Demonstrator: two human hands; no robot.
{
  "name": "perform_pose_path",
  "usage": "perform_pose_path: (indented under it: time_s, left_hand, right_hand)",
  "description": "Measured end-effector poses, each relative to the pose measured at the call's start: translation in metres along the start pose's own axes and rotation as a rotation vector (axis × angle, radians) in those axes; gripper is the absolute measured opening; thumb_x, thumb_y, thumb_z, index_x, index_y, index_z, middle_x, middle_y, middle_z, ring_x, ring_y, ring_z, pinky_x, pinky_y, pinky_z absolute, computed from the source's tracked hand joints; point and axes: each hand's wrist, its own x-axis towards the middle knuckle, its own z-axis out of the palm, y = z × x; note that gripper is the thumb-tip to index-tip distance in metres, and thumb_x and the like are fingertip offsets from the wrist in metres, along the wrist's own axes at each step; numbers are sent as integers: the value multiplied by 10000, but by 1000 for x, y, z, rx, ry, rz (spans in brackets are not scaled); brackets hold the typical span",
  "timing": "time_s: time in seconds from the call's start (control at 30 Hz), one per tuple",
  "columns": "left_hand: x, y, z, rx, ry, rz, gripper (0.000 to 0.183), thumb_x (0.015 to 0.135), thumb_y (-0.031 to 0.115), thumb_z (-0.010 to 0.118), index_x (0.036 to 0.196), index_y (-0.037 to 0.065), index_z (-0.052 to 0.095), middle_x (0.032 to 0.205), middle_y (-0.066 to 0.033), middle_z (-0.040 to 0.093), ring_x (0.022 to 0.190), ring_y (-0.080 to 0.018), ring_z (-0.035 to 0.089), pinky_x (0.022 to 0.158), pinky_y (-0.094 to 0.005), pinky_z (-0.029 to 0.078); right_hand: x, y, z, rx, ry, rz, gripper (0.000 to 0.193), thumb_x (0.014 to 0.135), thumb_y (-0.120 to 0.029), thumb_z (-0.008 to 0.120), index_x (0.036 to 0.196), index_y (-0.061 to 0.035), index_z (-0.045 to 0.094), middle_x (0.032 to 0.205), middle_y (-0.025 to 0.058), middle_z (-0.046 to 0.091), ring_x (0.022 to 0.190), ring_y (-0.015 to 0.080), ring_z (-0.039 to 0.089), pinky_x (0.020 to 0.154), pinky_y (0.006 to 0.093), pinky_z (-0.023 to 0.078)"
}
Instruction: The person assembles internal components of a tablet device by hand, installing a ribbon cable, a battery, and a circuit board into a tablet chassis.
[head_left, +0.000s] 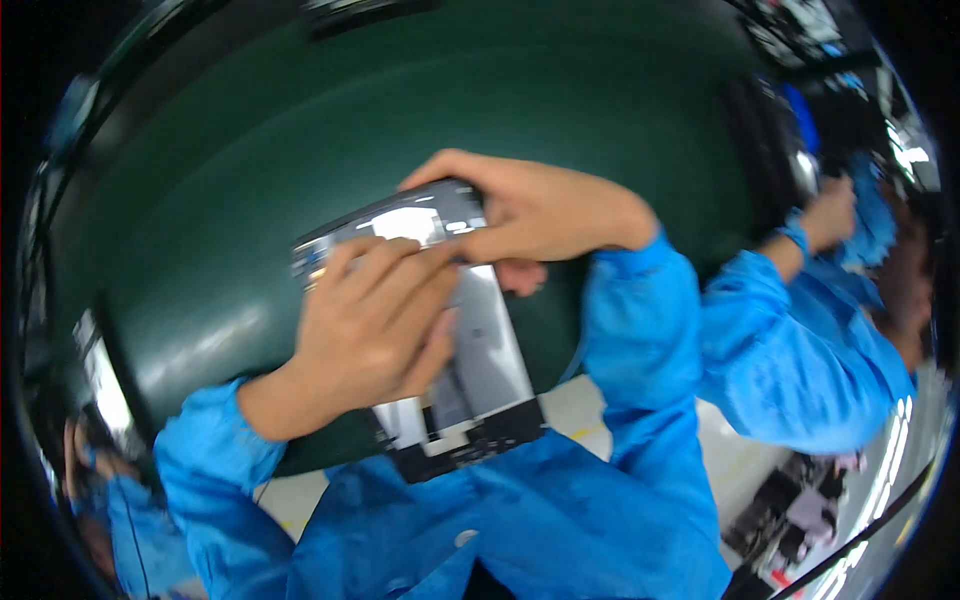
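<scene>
Dark green worktop [420, 110] behind grey flat panel [480, 350]; left hand [365, 325] and right hand [535, 210] gripping panel, middle covered; co-worker's sleeve [790, 350] right of panel, blurred.

Motion blur smears the grey panel [480, 340], its middle hidden under the left hand [375, 320] and its top corner under the right hand [530, 210]. A co-worker's hand [830, 215] at right is blurred, whatever it grips too indistinct to tell.
</scene>
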Motion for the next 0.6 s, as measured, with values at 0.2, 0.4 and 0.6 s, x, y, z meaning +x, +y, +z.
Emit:
perform_pose_path:
  time_s: [0.2, 0.4, 0.6]
  left_hand:
    - [-9, -2, 4, -4, 66, -27, 356, 810, 107, 771, 1143, -17, 784, 1234, -151, 765, 1097, -318, 718, 935, -459, 550]
    - [-14, -6, 7, -11, 90, -9, 372, 806, 115, 770, 1154, -16, 779, 1243, -147, 762, 1099, -320, 715, 926, -459, 546]
    - [-17, -7, 1, -22, 90, -11, 373, 809, 115, 766, 1159, -14, 774, 1234, -142, 760, 1109, -322, 710, 933, -450, 540]
  right_hand:
    - [6, -4, -4, -19, -66, 70, 681, 1104, -123, 682, 1696, -107, 347, 717, 92, 748, 618, 165, 773, 532, 264, 615]
    - [10, 3, -3, 28, -92, 50, 707, 1102, -102, 680, 1712, -123, 323, 753, 87, 761, 648, 163, 786, 563, 268, 640]
    - [11, -5, 1, 18, -78, 73, 710, 1094, -72, 680, 1704, -111, 321, 755, 85, 756, 650, 162, 787, 574, 276, 651]
